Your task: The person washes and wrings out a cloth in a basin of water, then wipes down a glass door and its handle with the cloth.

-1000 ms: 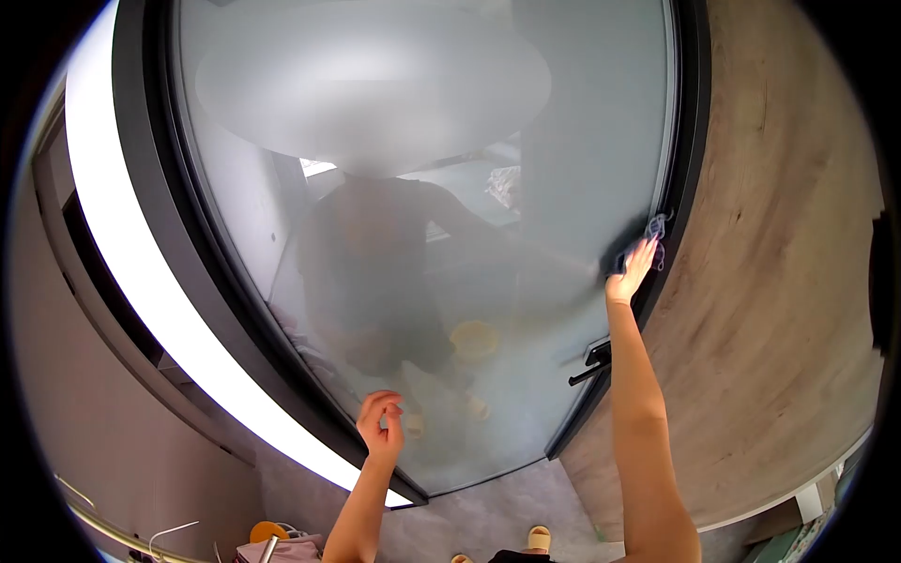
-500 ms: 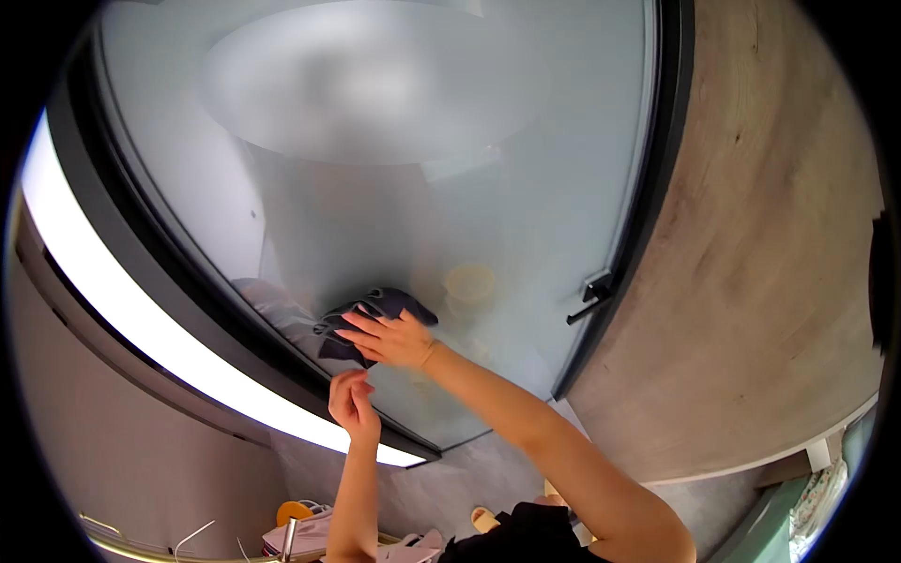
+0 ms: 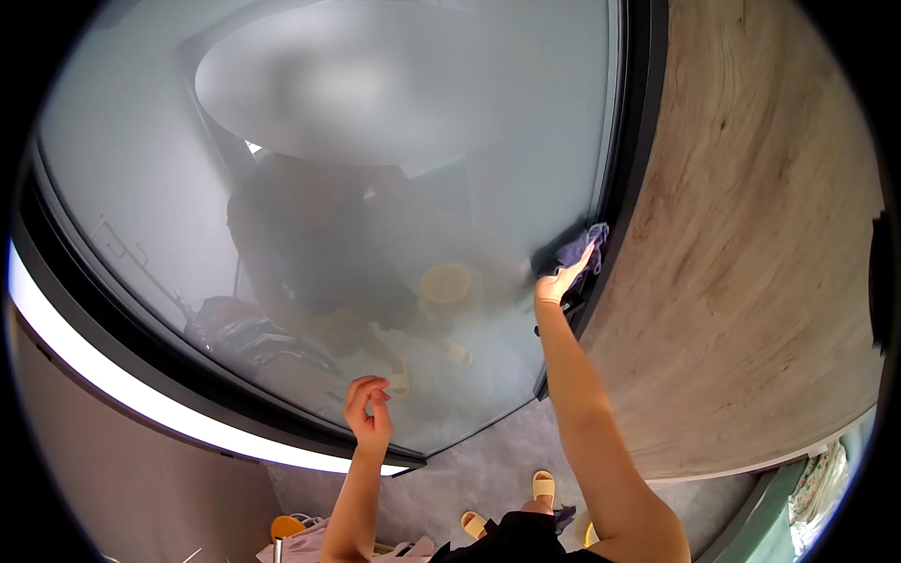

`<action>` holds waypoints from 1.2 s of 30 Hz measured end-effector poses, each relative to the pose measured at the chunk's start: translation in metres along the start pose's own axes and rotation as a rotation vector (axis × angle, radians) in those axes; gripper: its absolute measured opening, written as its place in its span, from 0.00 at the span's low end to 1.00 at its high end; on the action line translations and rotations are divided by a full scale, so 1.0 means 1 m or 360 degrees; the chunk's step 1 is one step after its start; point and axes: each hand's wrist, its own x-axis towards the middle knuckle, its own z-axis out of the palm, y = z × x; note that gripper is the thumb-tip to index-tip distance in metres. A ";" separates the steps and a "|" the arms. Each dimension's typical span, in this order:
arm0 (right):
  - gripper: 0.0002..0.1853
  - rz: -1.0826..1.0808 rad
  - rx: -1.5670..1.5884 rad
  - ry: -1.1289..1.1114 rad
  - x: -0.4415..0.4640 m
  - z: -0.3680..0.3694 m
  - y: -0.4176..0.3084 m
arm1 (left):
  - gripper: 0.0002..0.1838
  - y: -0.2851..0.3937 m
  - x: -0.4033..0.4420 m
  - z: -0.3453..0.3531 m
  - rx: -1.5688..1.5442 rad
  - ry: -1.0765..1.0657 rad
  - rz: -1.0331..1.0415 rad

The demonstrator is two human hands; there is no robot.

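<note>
My right hand (image 3: 561, 281) presses a dark grey-blue cloth (image 3: 569, 250) against the right side of a frosted glass door (image 3: 507, 188). Part of the cloth bunches up against the black door frame, just above the handle, which my wrist and arm partly cover. My left hand (image 3: 368, 411) hangs in front of the lower glass near the bottom edge. Its fingers are loosely curled together, and nothing shows in them.
Right of the door runs a wood-grain panel (image 3: 741, 235). A bright light strip (image 3: 169, 399) curves along the lower left. Below are a grey floor (image 3: 488, 450), my feet in yellow slippers (image 3: 543, 485), and a yellow round object (image 3: 286, 528). A yellow basin (image 3: 445, 284) shows blurred in the glass.
My right hand has carried the cloth from the lower left of the glass across to its right edge. The left hand has shifted slightly right and down. The view has turned a little.
</note>
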 end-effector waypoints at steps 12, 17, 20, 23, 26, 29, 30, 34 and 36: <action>0.18 0.1909 0.0605 0.0014 -0.249 -0.007 -0.151 | 0.10 0.003 -0.034 -0.043 -0.0047 0.0129 -0.0195; 0.11 0.2099 0.1826 -0.0294 -0.236 -0.079 -0.154 | 0.10 0.004 -0.049 -0.020 -0.0089 0.0077 -0.0382; 0.14 0.1954 0.1203 -0.0666 -0.231 -0.126 -0.134 | 0.13 0.000 -0.062 0.030 -0.0471 -0.0406 -0.1237; 0.20 0.0662 0.0703 -0.1691 -0.186 -0.163 -0.134 | 0.21 -0.012 -0.097 0.091 -0.2005 -0.0436 -0.2230; 0.25 -0.0005 0.0060 -0.1531 -0.135 -0.200 -0.122 | 0.20 0.021 -0.099 0.150 -0.2417 -0.0547 -0.2169; 0.22 0.0656 0.0217 -0.1097 -0.084 -0.239 -0.103 | 0.16 0.014 -0.072 0.225 -0.3173 -0.1060 -0.1374; 0.20 0.0660 0.0143 -0.1067 -0.072 -0.254 -0.085 | 0.15 0.035 -0.055 0.239 -0.2521 -0.0484 -0.1604; 0.17 0.1091 0.0022 -0.0865 -0.056 -0.302 -0.023 | 0.18 0.011 -0.017 0.308 0.0232 -0.0192 -0.0020; 0.16 0.1290 -0.0034 -0.0872 -0.056 -0.319 0.001 | 0.21 0.028 0.002 0.332 0.0647 -0.0332 0.0515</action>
